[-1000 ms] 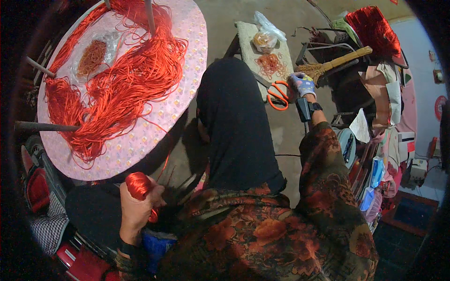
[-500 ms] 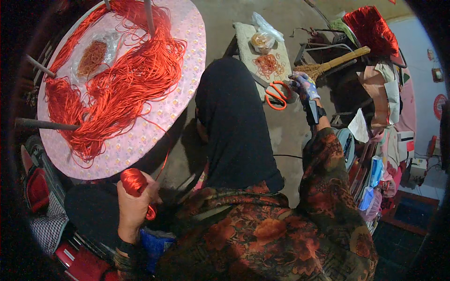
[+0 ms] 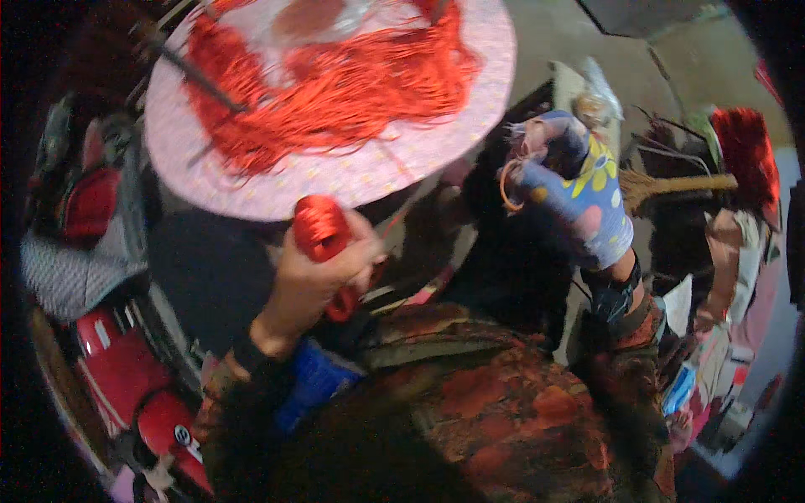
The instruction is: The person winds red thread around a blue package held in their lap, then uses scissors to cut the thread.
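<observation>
The right hand, in a flowered glove, has come back toward the body from its outstretched reach, and the whole view has swung round. Nearest me, the left hand is closed round a red skein, its rounded end standing out above the fist, with something blue below the wrist. The right hand's fingers are curled, a thin orange loop at their blurred tips. Beyond the skein, loose red cord covers much of the pink desk. Off to the right lies a broom.
</observation>
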Action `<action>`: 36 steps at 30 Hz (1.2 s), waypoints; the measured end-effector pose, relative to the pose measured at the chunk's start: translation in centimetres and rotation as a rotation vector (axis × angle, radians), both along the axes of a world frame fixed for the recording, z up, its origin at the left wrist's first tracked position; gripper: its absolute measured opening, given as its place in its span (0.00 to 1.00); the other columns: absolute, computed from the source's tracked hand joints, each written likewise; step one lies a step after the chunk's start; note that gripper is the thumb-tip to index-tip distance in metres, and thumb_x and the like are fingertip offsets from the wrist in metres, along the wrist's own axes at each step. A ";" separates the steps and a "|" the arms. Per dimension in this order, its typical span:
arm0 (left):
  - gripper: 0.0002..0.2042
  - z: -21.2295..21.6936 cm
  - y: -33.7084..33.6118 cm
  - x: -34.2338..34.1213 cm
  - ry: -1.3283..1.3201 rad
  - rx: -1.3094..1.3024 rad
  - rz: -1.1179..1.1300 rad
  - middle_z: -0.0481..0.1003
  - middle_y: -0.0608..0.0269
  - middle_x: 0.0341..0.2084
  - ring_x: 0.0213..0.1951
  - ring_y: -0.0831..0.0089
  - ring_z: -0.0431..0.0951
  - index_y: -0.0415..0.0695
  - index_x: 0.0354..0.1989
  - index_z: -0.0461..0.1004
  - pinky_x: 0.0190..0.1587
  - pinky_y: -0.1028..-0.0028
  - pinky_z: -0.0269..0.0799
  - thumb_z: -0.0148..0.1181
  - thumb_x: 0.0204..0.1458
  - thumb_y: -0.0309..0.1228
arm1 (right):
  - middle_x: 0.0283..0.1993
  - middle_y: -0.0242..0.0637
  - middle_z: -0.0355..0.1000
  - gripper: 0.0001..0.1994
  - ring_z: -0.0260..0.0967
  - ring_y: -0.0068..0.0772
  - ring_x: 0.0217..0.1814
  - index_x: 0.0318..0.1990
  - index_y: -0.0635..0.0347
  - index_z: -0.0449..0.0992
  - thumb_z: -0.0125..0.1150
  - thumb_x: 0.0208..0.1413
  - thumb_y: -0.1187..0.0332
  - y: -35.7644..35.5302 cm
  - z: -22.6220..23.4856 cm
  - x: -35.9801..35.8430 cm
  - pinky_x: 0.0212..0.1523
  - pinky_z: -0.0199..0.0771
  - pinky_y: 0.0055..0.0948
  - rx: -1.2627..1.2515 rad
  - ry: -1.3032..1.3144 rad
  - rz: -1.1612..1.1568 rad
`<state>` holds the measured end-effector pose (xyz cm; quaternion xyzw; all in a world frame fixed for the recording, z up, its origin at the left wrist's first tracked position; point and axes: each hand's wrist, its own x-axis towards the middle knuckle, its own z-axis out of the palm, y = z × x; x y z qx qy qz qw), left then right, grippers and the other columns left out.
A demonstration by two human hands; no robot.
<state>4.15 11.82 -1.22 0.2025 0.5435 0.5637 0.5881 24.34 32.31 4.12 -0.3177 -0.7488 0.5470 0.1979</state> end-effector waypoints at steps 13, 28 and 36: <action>0.11 1.3 -3.9 -1.0 -0.030 0.073 0.196 0.72 0.72 0.19 0.18 0.85 0.69 0.40 0.37 0.76 0.22 0.82 0.66 0.69 0.49 0.30 | 0.35 0.37 0.78 0.15 0.78 0.32 0.35 0.43 0.58 0.74 0.70 0.48 0.70 -9.6 -2.7 -8.9 0.37 0.76 0.25 0.332 0.007 0.254; 0.06 0.0 -4.6 -1.2 0.015 0.107 0.239 0.71 0.71 0.17 0.18 0.85 0.68 0.41 0.31 0.75 0.23 0.80 0.66 0.62 0.55 0.30 | 0.35 0.42 0.72 0.05 0.71 0.39 0.41 0.32 0.60 0.74 0.59 0.48 0.71 -7.0 -5.0 -7.9 0.44 0.69 0.32 -0.644 0.384 0.576; 0.06 -1.0 -3.8 -0.4 -0.120 0.098 0.128 0.70 0.72 0.17 0.18 0.85 0.68 0.42 0.33 0.75 0.24 0.80 0.66 0.62 0.55 0.31 | 0.47 0.45 0.74 0.19 0.75 0.38 0.40 0.54 0.63 0.68 0.59 0.55 0.71 -7.8 -2.8 -7.6 0.40 0.75 0.31 -0.746 0.084 0.534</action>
